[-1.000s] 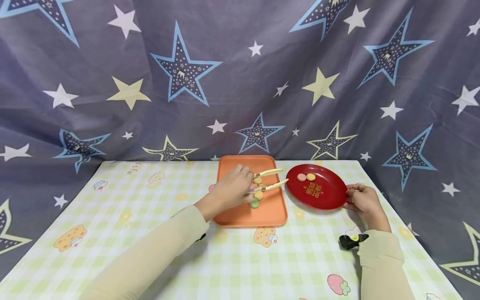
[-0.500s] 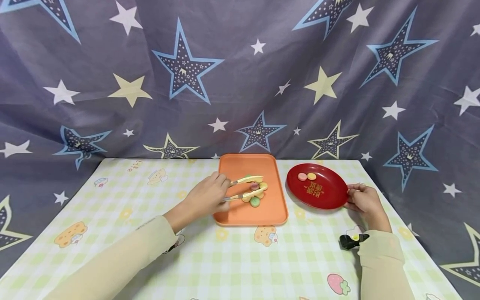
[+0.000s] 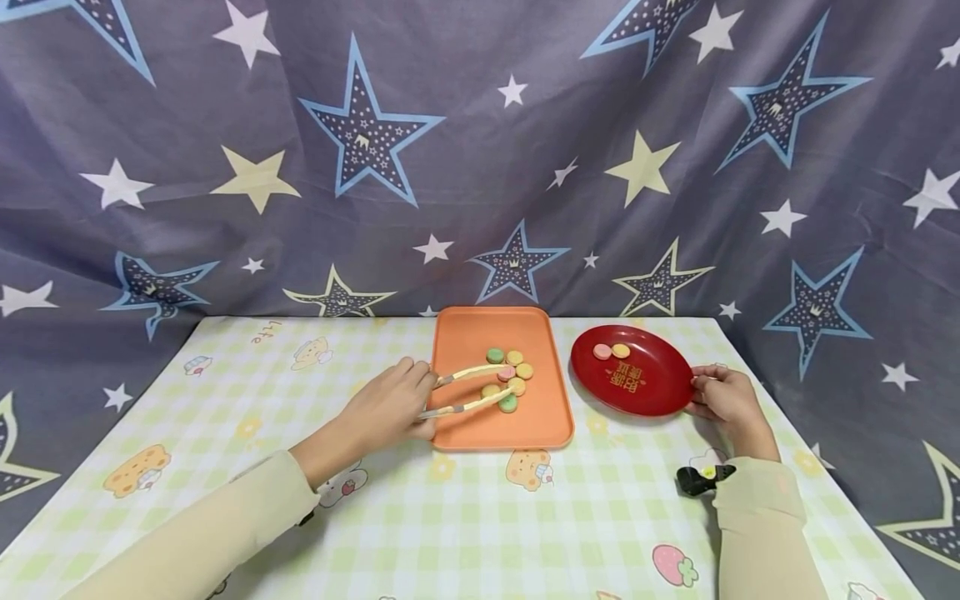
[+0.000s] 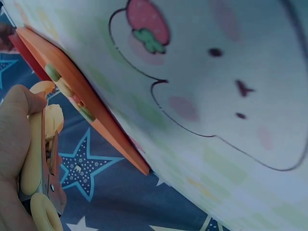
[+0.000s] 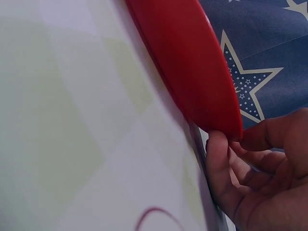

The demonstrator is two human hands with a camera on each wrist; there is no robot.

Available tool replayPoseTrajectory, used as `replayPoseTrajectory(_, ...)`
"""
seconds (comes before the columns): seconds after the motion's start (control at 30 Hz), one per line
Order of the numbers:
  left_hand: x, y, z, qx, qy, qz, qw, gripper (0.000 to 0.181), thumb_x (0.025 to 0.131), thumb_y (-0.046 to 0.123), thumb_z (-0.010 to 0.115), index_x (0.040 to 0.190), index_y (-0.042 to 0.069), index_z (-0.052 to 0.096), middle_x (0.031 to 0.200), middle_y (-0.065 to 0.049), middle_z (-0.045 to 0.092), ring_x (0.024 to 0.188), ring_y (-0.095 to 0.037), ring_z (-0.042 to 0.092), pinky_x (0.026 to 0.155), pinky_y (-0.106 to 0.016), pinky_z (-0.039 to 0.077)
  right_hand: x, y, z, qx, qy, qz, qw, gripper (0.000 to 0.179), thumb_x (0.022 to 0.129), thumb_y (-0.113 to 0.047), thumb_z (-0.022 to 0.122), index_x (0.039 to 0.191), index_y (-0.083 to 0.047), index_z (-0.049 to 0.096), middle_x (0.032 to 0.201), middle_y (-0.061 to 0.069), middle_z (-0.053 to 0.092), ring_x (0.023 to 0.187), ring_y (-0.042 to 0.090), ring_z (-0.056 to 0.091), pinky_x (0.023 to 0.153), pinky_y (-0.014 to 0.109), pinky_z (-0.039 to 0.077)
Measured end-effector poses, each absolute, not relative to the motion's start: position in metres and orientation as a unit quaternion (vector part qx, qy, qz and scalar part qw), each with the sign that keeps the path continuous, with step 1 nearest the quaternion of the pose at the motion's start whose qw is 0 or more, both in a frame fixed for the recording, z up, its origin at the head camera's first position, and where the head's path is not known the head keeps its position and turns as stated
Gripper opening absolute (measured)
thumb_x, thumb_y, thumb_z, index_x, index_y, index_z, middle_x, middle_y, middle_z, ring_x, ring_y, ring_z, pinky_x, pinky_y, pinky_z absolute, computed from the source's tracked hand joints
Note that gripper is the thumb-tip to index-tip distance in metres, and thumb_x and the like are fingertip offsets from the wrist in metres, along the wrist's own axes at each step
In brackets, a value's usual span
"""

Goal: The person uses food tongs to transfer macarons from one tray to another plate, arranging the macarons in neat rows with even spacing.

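Note:
My left hand [image 3: 390, 402] grips a pair of tongs [image 3: 467, 407] with pale yellow ends at the left edge of an orange tray [image 3: 491, 327]. The two arms of the tongs are spread, with their tips over a cluster of macarons; a pink macaron [image 3: 507, 372] lies by the upper tip. Around it are several yellow macarons [image 3: 524, 372] and two green ones, including a green macaron [image 3: 495, 356] at the back. My right hand [image 3: 729, 402] pinches the rim of a red plate [image 3: 663, 392], thumb and fingers on its edge in the right wrist view.
On the red plate, a pink macaron [image 3: 602, 352] and a yellow macaron [image 3: 621, 351] lie side by side. Tray and plate stand apart on a checked tablecloth [image 3: 420, 533]. A star-patterned curtain [image 3: 465, 167] hangs behind the table.
The left hand has drawn back leftward with the tongs, whose tips went from the plate's edge to over the macarons on the tray. My right hand stays at the plate's rim.

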State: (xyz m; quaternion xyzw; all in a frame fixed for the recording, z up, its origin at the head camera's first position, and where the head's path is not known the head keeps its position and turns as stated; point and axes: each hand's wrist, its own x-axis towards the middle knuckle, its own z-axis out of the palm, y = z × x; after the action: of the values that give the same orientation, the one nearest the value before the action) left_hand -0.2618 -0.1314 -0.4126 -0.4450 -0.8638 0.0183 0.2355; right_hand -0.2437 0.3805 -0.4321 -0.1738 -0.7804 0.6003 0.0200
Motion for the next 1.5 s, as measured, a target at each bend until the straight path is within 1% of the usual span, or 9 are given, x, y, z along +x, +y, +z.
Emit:
replayPoseTrajectory(0.2,-0.256,-0.143,-0.414,-0.453,-0.853,0.034,0.259,0.052,0.081,0.034,0.07,0.114,-0.007,0.063,0.094,-0.01,0.055,0.079,-0.023,0.044,0.071,-0.034,0.043,-0.244,0.381,-0.432,-0.177,-0.781,0.599,0.018,0.037,0.106,-0.007,0.038,0.136,0.012,0.044,0.082,-0.002,0.063,0.066,0.01,0.066,0.066,0.028,0.06)
replayPoseTrajectory(0.33,-0.253,-0.15,-0.416,-0.452,-0.854,0.021,0.257,0.054,0.079,0.034,0.071,0.113,-0.008,0.063,0.093,-0.01,0.054,0.08,-0.024,0.045,0.071,-0.034,0.043,-0.244,0.381,-0.433,-0.18,-0.78,0.599,0.018,0.036,0.106,-0.007,0.039,0.136,0.011,0.045,0.082,-0.002,0.064,0.066,0.011,0.067,0.066,0.028,0.06)
replayPoseTrajectory(0.47,-0.249,-0.156,-0.416,-0.45,-0.858,0.006,0.248,0.05,0.079,0.033,0.073,0.11,-0.006,0.065,0.094,-0.009,0.055,0.081,-0.024,0.046,0.072,-0.034,0.044,-0.245,0.381,-0.434,-0.178,-0.779,0.602,0.016,0.035,0.106,-0.007,0.039,0.136,0.011,0.045,0.083,-0.003,0.064,0.067,0.011,0.066,0.066,0.028,0.06)
replayPoseTrajectory(0.7,-0.244,-0.162,-0.417,-0.44,-0.87,0.004,0.222,0.047,0.078,0.031,0.069,0.11,-0.003,0.065,0.099,-0.008,0.058,0.083,-0.022,0.048,0.073,-0.033,0.046,-0.245,0.381,-0.434,-0.181,-0.776,0.604,0.016,0.036,0.106,-0.007,0.039,0.137,0.011,0.045,0.084,-0.002,0.064,0.068,0.01,0.067,0.067,0.029,0.06)
replayPoseTrajectory(0.9,-0.246,-0.163,-0.417,-0.436,-0.878,-0.011,0.2,0.047,0.08,0.031,0.069,0.113,-0.003,0.065,0.101,-0.008,0.058,0.086,-0.022,0.049,0.075,-0.034,0.046,-0.246,0.382,-0.435,-0.179,-0.779,0.601,0.017,0.035,0.106,-0.007,0.039,0.136,0.011,0.045,0.084,-0.001,0.064,0.067,0.011,0.066,0.065,0.028,0.06)
replayPoseTrajectory(1.07,-0.248,-0.16,-0.417,-0.43,-0.884,-0.016,0.182,0.049,0.083,0.034,0.07,0.113,-0.004,0.066,0.101,-0.009,0.058,0.088,-0.022,0.05,0.078,-0.036,0.048,-0.246,0.382,-0.435,-0.177,-0.78,0.6,0.018,0.036,0.106,-0.007,0.039,0.136,0.011,0.045,0.085,-0.002,0.063,0.067,0.01,0.066,0.066,0.028,0.06)
replayPoseTrajectory(1.5,-0.248,-0.152,-0.416,-0.406,-0.9,-0.034,0.157,0.044,0.08,0.035,0.072,0.106,-0.001,0.066,0.095,-0.005,0.055,0.084,-0.02,0.047,0.071,-0.034,0.046,-0.247,0.382,-0.435,-0.174,-0.779,0.602,0.019,0.036,0.105,-0.006,0.04,0.136,0.011,0.045,0.083,-0.002,0.063,0.066,0.01,0.065,0.065,0.028,0.06)
